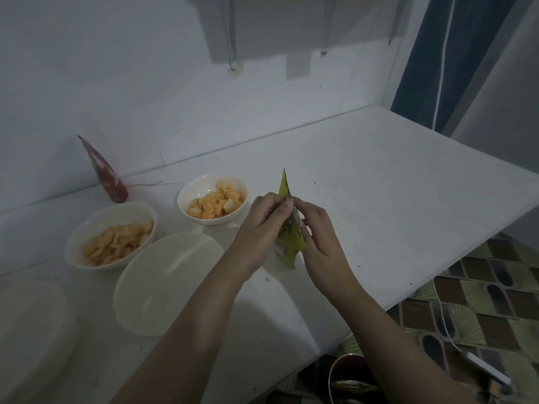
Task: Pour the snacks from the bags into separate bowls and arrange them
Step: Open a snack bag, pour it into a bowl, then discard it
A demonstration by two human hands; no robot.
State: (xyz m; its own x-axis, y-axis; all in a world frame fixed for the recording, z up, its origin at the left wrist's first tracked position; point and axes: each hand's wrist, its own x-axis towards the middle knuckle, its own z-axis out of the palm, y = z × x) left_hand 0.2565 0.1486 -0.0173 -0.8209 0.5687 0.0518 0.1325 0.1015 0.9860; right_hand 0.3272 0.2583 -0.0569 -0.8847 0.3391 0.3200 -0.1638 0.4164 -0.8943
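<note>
Both hands, left hand and right hand, pinch an upright yellow-green snack bag above the white table.

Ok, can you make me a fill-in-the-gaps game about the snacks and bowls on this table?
1. Both hands pinch the ____ foil snack bag.
2. The number of white bowls with snacks in them is ____.
3. The nearest white bowl holds ____.
4. The red foil bag leans against the ____.

Missing words: yellow-green; two; nothing; wall
</note>
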